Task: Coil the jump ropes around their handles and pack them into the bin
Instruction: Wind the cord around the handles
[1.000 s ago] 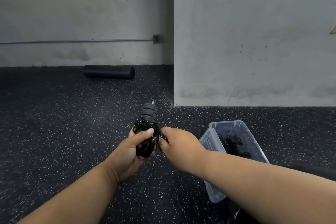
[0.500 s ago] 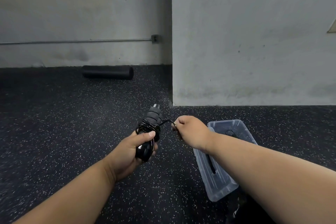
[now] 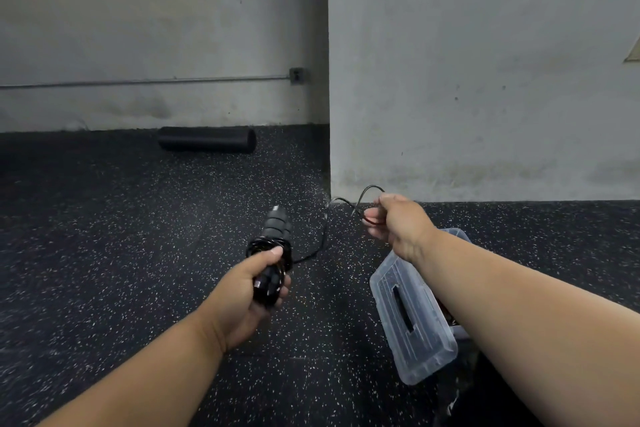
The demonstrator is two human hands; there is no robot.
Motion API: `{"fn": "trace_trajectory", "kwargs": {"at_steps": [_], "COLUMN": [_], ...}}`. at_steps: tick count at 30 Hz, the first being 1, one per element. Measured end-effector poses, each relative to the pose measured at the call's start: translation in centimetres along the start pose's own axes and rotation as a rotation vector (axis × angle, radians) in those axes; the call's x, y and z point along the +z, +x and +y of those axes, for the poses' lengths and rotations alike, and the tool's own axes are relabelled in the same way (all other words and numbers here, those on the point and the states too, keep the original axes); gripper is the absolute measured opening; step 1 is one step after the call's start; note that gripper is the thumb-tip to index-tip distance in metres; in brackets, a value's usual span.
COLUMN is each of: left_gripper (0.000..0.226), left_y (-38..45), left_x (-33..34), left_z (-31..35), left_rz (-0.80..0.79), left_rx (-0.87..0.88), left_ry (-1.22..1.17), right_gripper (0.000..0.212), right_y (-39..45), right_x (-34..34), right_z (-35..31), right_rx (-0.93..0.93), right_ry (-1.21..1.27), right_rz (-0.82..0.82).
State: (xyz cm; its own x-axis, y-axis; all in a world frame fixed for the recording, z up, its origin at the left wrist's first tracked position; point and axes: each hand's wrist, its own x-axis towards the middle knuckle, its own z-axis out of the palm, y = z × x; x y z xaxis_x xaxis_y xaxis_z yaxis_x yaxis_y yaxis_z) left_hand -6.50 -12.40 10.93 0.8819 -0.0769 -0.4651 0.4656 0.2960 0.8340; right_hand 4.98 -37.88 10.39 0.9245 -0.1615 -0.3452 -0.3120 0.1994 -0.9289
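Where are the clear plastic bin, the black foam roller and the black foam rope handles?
Clear plastic bin (image 3: 412, 322), head view: near end wall.
Black foam roller (image 3: 207, 139), head view: side.
Black foam rope handles (image 3: 276, 222), head view: upper grip.

Black jump rope handles are bunched together and tilted, top ends pointing up and away, silver cap on the far tip. They have ribbed foam grips, with thin black rope coiled in several loops around their middle. One loose strand leaves the coil on the right, curves upward and ends in a small loop in the air, above the floor. Clear plastic bin sits on the speckled floor to the right of the handles, long side angled, slot handle visible in its near wall. Dark contents inside, mostly hidden.
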Motion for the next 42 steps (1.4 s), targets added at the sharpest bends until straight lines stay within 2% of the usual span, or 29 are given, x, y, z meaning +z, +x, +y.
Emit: {"fn": "trace_trajectory", "kwargs": {"at_steps": [3, 6, 8, 9, 10, 11, 13, 15, 18, 20, 24, 26, 29, 33, 38, 42], "left_gripper": [0.034, 0.037, 0.050, 0.064, 0.077, 0.080, 0.070, 0.065, 0.061, 0.058, 0.054, 0.055, 0.060, 0.070, 0.098, 0.084], "left_y": [1.1, 2.3, 3.0, 3.1, 3.1, 2.8, 2.4, 1.8, 0.8, 0.0, -0.9, -1.1, -1.2, -1.2, -1.3, -1.3], "left_x": [-1.8, -3.6, -4.6, -4.9, -5.0, -4.7, -3.8, -2.6, -1.2, -0.4, 1.1, 1.3, 1.1, 0.4, 0.4, 0.8], "left_z": [0.5, 0.3, -0.3, -0.6, -1.0, -1.1, -1.5, -2.1, -2.9, -3.2, -3.4, -3.5, -3.3, -3.7, -3.9, -3.5], "left_rz": [0.143, 0.259, 0.292, 0.301, 0.304, 0.303, 0.251, 0.140, -0.032, -0.136, -0.340, -0.364, -0.321, -0.265, -0.239, -0.279], "left_rx": [0.010, -0.020, -0.046, -0.053, -0.059, -0.061, -0.059, -0.042, 0.098, 0.234, 0.488, 0.636, 0.795, 0.892, 1.003, 0.999], "left_ry": [-0.072, 0.051, 0.241, 0.380, 0.533, 0.689, 0.930, 1.154, 1.488, 1.608, 1.629, 1.633, 1.511, 1.397, 1.332, 1.379], "right_gripper": [0.020, 0.021, 0.017, 0.017, 0.018, 0.018, 0.014, 0.012, 0.014, 0.012, 0.012, 0.011, 0.020, 0.024, 0.021, 0.023], "right_y": [-0.6, -2.5, -3.7, -4.1, -4.6, -4.9, -5.5, -6.0, -5.5, -4.9, -4.3, -3.8, -2.6, -2.2, -2.1, -2.1], "right_x": [0.2, 1.0, 1.7, 1.8, 1.9, 1.8, 1.4, 1.5, 1.8, 1.7, 1.7, 1.7, 1.3, 1.1, 2.0, 2.2], "right_z": [-0.4, -1.0, -1.7, -2.1, -2.5, -2.9, -3.5, -4.1, -4.2, -3.9, -2.8, -1.8, -0.5, 0.2, 0.8, 1.6], "right_rx": [-0.080, -0.234, -0.268, -0.265, -0.270, -0.294, -0.401, -0.517, -0.568, -0.541, -0.422, -0.285, -0.108, 0.043, 0.216, 0.264], "right_ry": [0.050, -0.059, -0.036, -0.018, -0.040, -0.115, -0.344, -0.547, -0.593, -0.571, -0.508, -0.471, -0.536, -0.670, -0.511, -0.510], "right_rz": [-0.054, -0.193, -0.282, -0.325, -0.374, -0.430, -0.544, -0.575, -0.520, -0.502, -0.527, -0.501, -0.447, -0.509, -0.650, -0.638]}}
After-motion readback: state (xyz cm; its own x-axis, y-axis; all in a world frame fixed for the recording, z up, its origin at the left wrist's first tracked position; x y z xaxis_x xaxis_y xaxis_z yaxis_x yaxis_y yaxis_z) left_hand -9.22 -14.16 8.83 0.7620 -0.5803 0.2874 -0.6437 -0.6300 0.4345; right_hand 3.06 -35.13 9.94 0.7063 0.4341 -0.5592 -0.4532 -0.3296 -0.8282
